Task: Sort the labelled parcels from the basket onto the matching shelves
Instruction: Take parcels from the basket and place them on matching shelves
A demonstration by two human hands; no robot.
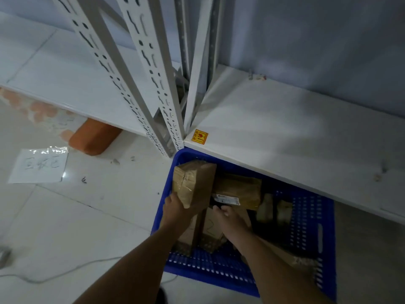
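Brown parcel (194, 183) gripped by the left hand (175, 206) over the blue basket (306, 216); whether the right hand (229, 217) holds anything, I cannot tell.

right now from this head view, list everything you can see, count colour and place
basket: one, blue, on the floor against the right shelf
raised parcel: one, brown, over the basket's left corner
other parcels: at least three, brown, lying in the basket
pale packets: two, cream, right part of the basket
shelves: two, white, low boards, left and right
posts: several, grey, slotted, between the shelves
sticker: one, yellow, right shelf's front corner
brick: one, orange, under the left shelf
paper sign: one, white, taped to the floor, left
cable: one, white, floor, bottom left
left hand: grips the raised parcel
right hand: among the other parcels, grip unclear
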